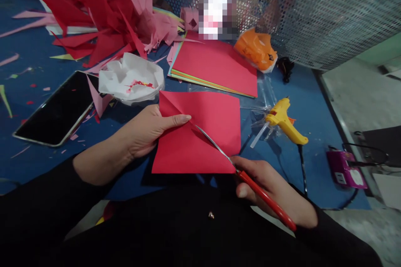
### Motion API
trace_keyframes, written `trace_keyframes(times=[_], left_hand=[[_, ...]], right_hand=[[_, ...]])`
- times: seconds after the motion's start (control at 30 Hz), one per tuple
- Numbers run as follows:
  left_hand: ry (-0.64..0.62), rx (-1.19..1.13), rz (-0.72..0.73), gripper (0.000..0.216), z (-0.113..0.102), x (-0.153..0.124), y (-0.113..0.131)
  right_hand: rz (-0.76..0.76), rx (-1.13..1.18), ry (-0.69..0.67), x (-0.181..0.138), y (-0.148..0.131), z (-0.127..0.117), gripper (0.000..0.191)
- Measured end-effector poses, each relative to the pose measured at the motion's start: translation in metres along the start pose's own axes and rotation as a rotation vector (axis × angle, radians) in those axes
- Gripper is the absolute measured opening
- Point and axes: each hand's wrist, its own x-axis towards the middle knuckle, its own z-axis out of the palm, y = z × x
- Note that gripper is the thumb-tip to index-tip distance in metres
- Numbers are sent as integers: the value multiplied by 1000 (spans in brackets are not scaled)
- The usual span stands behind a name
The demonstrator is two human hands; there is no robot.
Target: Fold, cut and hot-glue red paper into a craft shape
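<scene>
Presently a folded red paper sheet (206,133) is held flat on the blue table (313,104) by the left hand (147,131), its grip pinched on the sheet's left edge, with the forefinger laid toward the crease. Red-handled steel scissors (244,177) are clasped in the right hand (269,190), its grip closed round the handles and the blades lying across the sheet. A clean cut is probably best got with the sheet pulled taut and the forefinger clear of the blade tips. A yellow glue gun (283,121) lies right of the sheet, and a black phone (56,110) left of it.
</scene>
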Motion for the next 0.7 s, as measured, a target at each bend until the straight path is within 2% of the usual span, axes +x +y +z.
trace_keyframes(times=[0.33,0.7], left_hand=[[10,12,23,26,0,-1,-1],[2,10,21,31,-2,2,-4]], right_hand=[[33,-39,22,-1,2,7,55],[51,-35,49,-1,4,7,40]])
